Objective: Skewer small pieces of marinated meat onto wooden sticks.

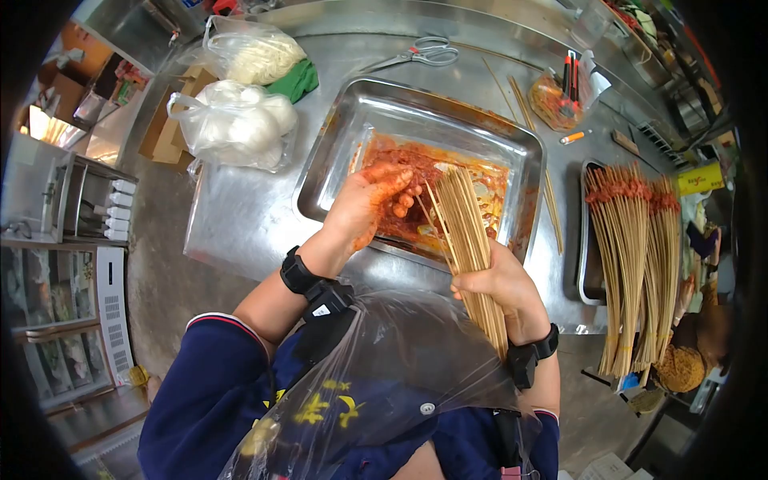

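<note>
The right hand (pixel 508 284) grips pale, slender wooden sticks (pixel 466 228), tips toward twelve o'clock, probably for easy reach by the red-smeared left hand (pixel 373 198), curled, its hold unclear.

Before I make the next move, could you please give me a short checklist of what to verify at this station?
1. Bare sticks gripped in the right hand: ok.
2. Left hand over the tray: ok.
3. Left hand clean: not ok, smeared orange-red.
4. Red food left in the tray: ok, spread over part of its bottom.
5. Scissors clear of the tray: ok, lying beyond its far rim.
6. Left fingers holding a piece of food: cannot tell, the curled fingers hide it.
</note>
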Demonstrator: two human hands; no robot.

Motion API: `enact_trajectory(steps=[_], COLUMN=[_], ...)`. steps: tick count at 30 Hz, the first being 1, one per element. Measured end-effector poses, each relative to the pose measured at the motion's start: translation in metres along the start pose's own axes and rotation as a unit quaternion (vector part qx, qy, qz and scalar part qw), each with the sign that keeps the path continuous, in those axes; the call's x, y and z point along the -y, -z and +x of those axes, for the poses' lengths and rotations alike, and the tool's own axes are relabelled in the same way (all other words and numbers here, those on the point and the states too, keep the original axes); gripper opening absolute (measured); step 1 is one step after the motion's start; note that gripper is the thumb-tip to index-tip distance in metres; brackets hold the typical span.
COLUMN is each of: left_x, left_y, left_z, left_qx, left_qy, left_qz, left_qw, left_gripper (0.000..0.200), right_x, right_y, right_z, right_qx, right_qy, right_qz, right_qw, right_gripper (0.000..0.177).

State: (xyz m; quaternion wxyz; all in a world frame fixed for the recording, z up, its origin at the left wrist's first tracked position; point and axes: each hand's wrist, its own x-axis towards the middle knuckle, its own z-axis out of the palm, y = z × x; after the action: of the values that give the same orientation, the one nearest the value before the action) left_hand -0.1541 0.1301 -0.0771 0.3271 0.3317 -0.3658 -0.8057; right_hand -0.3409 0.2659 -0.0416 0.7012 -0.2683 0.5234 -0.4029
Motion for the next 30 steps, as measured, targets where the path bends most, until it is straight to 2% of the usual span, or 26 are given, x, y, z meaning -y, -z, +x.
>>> enact_trajectory(steps=[2, 5, 11, 14, 17, 20, 26, 30], left_x=[0.003, 0.003, 0.007, 0.012, 0.012, 0.014, 0.011, 0.012], left_y=[0.000, -0.002, -0.001, -0.008, -0.008, -0.008, -0.008, -0.008], left_z=[-0.001, -0.002, -0.004, -0.009, -0.010, -0.012, -0.011, -0.010], left_qx=[0.008, -0.018, -0.008, 0.017, 0.001, 0.038, 0.083, 0.079], left_qy=[-0.006, 0.036, 0.099, 0.061, 0.088, 0.064, 0.078, 0.078], left_qz=[-0.002, 0.005, 0.006, 0.031, 0.109, 0.123, 0.172, 0.172], left_qw=[1.000, 0.999, 0.995, 0.997, 0.990, 0.990, 0.978, 0.979], left_gripper=[0.020, 0.021, 0.020, 0.019, 0.019, 0.018, 0.016, 0.017], right_x=[-0.001, -0.003, -0.004, -0.004, -0.006, 0.000, -0.003, 0.000], right_y=[0.001, 0.001, 0.003, 0.003, 0.007, 0.003, 0.003, 0.004], right_z=[0.000, 0.001, 0.002, 0.002, 0.004, -0.001, -0.001, -0.002], right_qx=[0.002, -0.007, -0.008, -0.021, -0.005, -0.025, -0.025, -0.023], right_qy=[0.001, -0.005, -0.005, -0.007, -0.011, -0.008, 0.015, 0.004], right_qz=[0.011, 0.011, 0.016, 0.016, 0.023, 0.012, 0.014, -0.004], right_qw=[1.000, 1.000, 1.000, 1.000, 1.000, 1.000, 0.999, 1.000], right_gripper=[0.041, 0.042, 0.040, 0.038, 0.037, 0.036, 0.034, 0.035])
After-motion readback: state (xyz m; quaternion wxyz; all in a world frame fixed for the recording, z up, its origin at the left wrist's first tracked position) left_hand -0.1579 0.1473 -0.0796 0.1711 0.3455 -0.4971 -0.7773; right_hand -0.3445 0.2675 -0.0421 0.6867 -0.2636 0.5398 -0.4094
